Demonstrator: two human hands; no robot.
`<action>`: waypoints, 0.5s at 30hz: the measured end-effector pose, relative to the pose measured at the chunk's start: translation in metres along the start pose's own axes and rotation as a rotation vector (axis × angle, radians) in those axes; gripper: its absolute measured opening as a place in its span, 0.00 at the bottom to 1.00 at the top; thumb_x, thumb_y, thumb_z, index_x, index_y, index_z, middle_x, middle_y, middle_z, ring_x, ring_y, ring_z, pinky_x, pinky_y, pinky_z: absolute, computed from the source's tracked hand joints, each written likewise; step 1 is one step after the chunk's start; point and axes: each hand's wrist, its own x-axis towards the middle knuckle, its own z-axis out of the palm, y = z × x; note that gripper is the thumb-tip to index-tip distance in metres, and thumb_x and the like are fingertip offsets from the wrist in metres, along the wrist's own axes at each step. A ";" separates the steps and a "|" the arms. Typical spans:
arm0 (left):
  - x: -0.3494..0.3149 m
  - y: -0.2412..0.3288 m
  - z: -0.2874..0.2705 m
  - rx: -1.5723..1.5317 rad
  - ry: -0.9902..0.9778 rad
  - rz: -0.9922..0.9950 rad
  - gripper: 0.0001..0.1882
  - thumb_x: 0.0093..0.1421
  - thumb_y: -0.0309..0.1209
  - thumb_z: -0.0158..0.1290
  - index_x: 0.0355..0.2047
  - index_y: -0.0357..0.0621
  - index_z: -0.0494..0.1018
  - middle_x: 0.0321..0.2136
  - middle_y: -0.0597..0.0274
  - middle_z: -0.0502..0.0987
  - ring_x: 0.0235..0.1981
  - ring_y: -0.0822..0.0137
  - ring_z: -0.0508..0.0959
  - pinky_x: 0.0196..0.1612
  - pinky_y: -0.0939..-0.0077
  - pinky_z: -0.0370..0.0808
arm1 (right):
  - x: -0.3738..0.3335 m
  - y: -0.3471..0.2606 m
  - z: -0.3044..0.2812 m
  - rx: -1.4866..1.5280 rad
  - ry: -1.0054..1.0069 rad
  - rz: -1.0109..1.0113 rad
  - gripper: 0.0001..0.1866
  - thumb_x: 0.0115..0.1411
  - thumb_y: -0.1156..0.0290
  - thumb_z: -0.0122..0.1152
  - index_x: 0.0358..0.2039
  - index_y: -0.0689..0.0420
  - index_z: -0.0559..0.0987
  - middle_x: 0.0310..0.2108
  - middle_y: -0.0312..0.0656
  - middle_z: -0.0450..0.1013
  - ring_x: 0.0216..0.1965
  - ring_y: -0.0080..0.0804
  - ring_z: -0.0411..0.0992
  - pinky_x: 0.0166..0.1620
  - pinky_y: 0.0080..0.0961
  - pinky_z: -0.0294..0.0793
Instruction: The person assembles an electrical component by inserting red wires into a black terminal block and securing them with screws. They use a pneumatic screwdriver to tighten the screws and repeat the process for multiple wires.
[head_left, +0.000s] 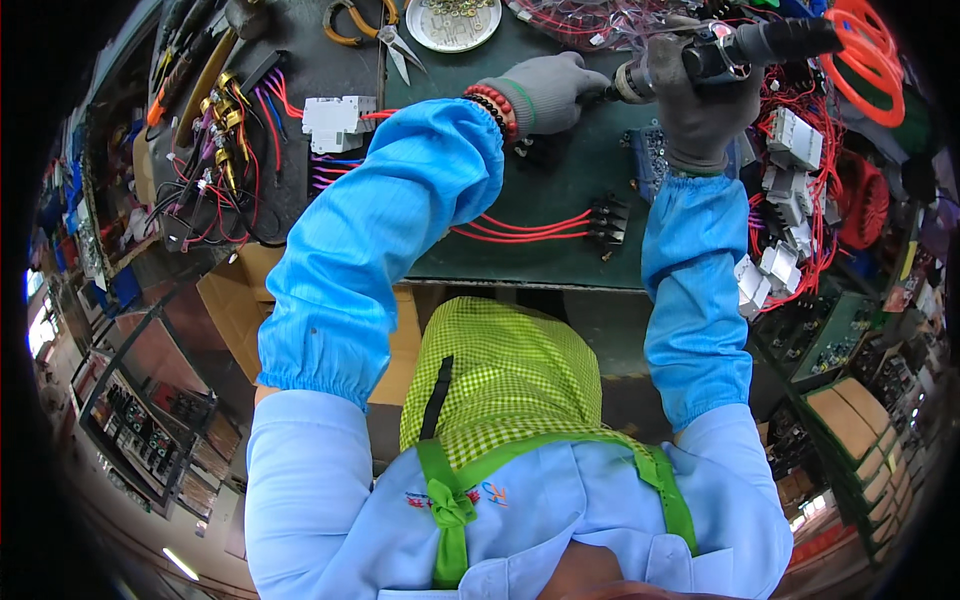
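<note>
My right hand, in a grey glove, is wrapped round a black power screwdriver lying sideways above the bench, its nose toward the left. My left hand, also gloved, has its fingers pinched together at the driver's tip; what they hold there is hidden. Below the hands, red wires run to a black terminal block on the green bench mat. A blue bin of small screws sits partly behind my right wrist. Left of my left forearm lies a white circuit breaker with coloured wires.
At the right edge, several white breakers lie among tangled red wires, below an orange coiled hose. A white dish of small metal parts and orange-handled scissors are at the back. Brass-coloured parts with wires lie left.
</note>
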 end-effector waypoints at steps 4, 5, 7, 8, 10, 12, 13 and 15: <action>-0.010 -0.007 -0.010 -0.017 0.170 0.011 0.24 0.57 0.29 0.53 0.55 0.52 0.70 0.46 0.50 0.74 0.47 0.48 0.75 0.51 0.58 0.73 | -0.016 -0.015 0.004 -0.292 -0.145 -0.051 0.28 0.46 0.75 0.76 0.48 0.61 0.74 0.38 0.39 0.77 0.36 0.24 0.76 0.41 0.23 0.77; -0.018 -0.010 -0.017 -0.033 0.249 0.013 0.24 0.56 0.29 0.53 0.55 0.51 0.70 0.45 0.50 0.74 0.47 0.48 0.75 0.51 0.58 0.73 | -0.021 -0.026 0.011 -0.148 -0.125 0.041 0.27 0.46 0.79 0.72 0.49 0.63 0.74 0.43 0.44 0.77 0.41 0.27 0.76 0.45 0.25 0.76; -0.046 -0.006 -0.033 0.006 0.306 0.017 0.21 0.56 0.31 0.55 0.52 0.50 0.72 0.43 0.52 0.76 0.46 0.49 0.76 0.49 0.59 0.74 | -0.031 -0.032 0.017 0.014 -0.119 0.120 0.30 0.48 0.84 0.66 0.54 0.65 0.68 0.44 0.50 0.76 0.43 0.35 0.77 0.44 0.28 0.79; -0.063 -0.001 -0.038 0.017 0.286 0.013 0.20 0.56 0.32 0.56 0.50 0.50 0.73 0.43 0.54 0.76 0.47 0.50 0.76 0.49 0.59 0.74 | -0.032 -0.032 0.019 0.096 -0.116 0.149 0.32 0.50 0.86 0.63 0.56 0.67 0.65 0.45 0.53 0.76 0.45 0.40 0.77 0.43 0.30 0.80; -0.092 0.001 -0.024 0.120 0.266 0.002 0.20 0.55 0.34 0.58 0.49 0.52 0.74 0.44 0.57 0.76 0.48 0.52 0.75 0.50 0.58 0.73 | -0.036 -0.025 0.017 -0.027 -0.181 0.093 0.30 0.49 0.87 0.62 0.53 0.64 0.65 0.43 0.52 0.76 0.42 0.37 0.77 0.41 0.28 0.80; -0.106 0.003 -0.014 0.196 0.285 -0.016 0.20 0.54 0.36 0.60 0.49 0.53 0.74 0.45 0.60 0.76 0.50 0.54 0.74 0.51 0.58 0.71 | -0.039 -0.027 0.026 0.080 -0.122 0.241 0.23 0.46 0.85 0.67 0.45 0.63 0.74 0.42 0.45 0.77 0.39 0.26 0.77 0.42 0.21 0.77; -0.109 0.006 -0.011 0.217 0.316 -0.030 0.21 0.53 0.36 0.61 0.48 0.54 0.74 0.46 0.62 0.76 0.51 0.56 0.73 0.52 0.57 0.70 | -0.040 -0.020 0.023 0.068 -0.143 0.200 0.24 0.47 0.86 0.65 0.46 0.62 0.73 0.39 0.44 0.78 0.37 0.25 0.77 0.40 0.19 0.77; -0.107 0.011 -0.012 0.220 0.287 -0.099 0.23 0.52 0.39 0.63 0.49 0.55 0.74 0.48 0.64 0.75 0.54 0.58 0.72 0.54 0.56 0.65 | -0.036 -0.016 0.027 0.161 -0.067 0.215 0.25 0.48 0.88 0.64 0.48 0.62 0.71 0.39 0.43 0.78 0.37 0.25 0.77 0.39 0.20 0.77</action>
